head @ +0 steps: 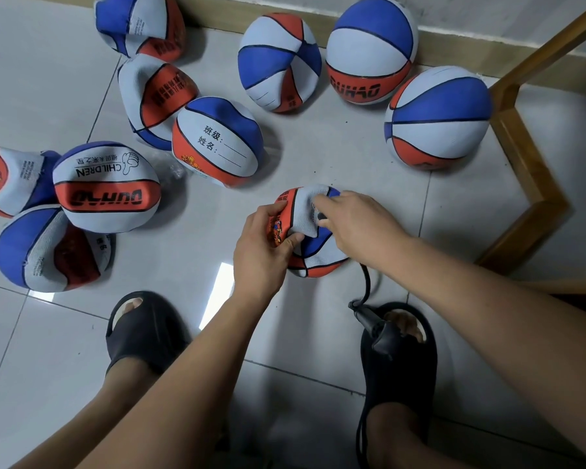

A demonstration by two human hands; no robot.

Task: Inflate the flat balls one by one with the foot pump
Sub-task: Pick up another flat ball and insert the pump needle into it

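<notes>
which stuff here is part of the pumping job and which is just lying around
In the job: flat ball gripped by the left hand; hose, its tip pinched by the right hand; foot pump by the right foot; other flat balls waiting at left.
Lying about: round balls by the wall, seemingly full; wooden frame; plastic wrapper.

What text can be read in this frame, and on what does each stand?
"CHILDREN": left ball, white panel.
"OUHAO": its orange band.
"OUHAO": back ball, orange band.
"班级", "姓名": centre ball.
Remaining small print, as on the folded ball: too blurred to read.
</notes>
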